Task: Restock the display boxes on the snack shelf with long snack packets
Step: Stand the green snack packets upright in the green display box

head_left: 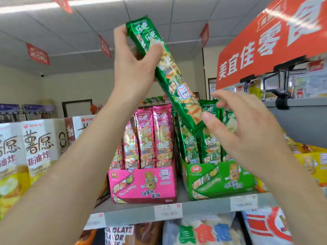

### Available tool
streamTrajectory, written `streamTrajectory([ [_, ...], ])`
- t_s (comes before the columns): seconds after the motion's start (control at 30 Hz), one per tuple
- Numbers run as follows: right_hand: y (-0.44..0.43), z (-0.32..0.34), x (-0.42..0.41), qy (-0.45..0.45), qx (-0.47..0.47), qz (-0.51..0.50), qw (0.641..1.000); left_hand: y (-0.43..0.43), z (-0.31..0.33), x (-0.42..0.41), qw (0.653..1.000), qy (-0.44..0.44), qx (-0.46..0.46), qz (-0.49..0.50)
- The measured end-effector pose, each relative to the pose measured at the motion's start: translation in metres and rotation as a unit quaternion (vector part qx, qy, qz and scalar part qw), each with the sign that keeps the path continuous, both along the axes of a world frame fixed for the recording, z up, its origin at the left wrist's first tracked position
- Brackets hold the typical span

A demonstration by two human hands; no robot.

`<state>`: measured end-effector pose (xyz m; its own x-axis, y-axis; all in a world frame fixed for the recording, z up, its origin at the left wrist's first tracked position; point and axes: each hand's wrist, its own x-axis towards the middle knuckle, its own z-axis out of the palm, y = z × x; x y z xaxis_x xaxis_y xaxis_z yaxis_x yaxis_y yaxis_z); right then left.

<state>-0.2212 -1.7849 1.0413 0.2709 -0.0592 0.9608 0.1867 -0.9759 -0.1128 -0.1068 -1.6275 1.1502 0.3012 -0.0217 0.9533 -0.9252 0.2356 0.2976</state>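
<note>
Gripping the upper end of the long green snack packet in the left hand, thumb across the printed face and fingers curled round the back edge. Held high and tilted, top end up toward the ceiling at the left, bottom end slanting down to the right, just over the standing green packets in the green display box. Glossy foil in bright green, narrow and very long, sealed flat at the ends, printed with a white logo near the top, pictures of pale golden snack pieces down the middle and a white badge with a red heart lower down. Seemingly two packets held together at the top, with a second logo showing beside the first; hard to tell for sure through the blur. With the right hand raised beside the lower end, fingers spread and relaxed, grasping nothing, thumb tip at the packet's bottom seal; touching or just short, cannot tell. Just left of the green box, a pink display box full of upright pink packets, both boxes on the grey shelf with white price labels along the front edge.
</note>
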Motion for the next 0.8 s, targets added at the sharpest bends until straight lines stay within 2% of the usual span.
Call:
streamTrajectory([
  [0.07,-0.012,0.019,0.007,0.017,-0.027,-0.018,0.999,-0.002,0.007,0.008,0.998,-0.040,-0.023,0.031],
  [0.23,-0.031,0.042,0.030,0.206,-0.073,-0.121,0.968,-0.011,0.018,0.013,0.980,-0.148,-0.114,0.062],
  [0.33,-0.036,0.041,0.032,0.228,-0.069,-0.109,0.965,-0.016,0.022,0.016,0.970,-0.185,-0.141,0.072],
  [0.47,-0.038,0.052,0.029,0.209,-0.058,-0.066,0.974,-0.025,0.023,0.022,0.983,-0.152,-0.081,0.071],
  [0.63,-0.046,0.065,0.023,0.234,-0.019,0.051,0.971,-0.036,0.021,0.022,0.989,-0.124,0.028,0.070],
  [0.7,-0.050,0.065,0.021,0.247,0.017,0.092,0.964,-0.040,0.020,0.020,0.987,-0.114,0.088,0.072],
  [0.8,-0.055,0.067,0.022,0.261,0.016,0.122,0.958,-0.047,0.015,0.020,0.976,-0.074,0.192,0.074],
])
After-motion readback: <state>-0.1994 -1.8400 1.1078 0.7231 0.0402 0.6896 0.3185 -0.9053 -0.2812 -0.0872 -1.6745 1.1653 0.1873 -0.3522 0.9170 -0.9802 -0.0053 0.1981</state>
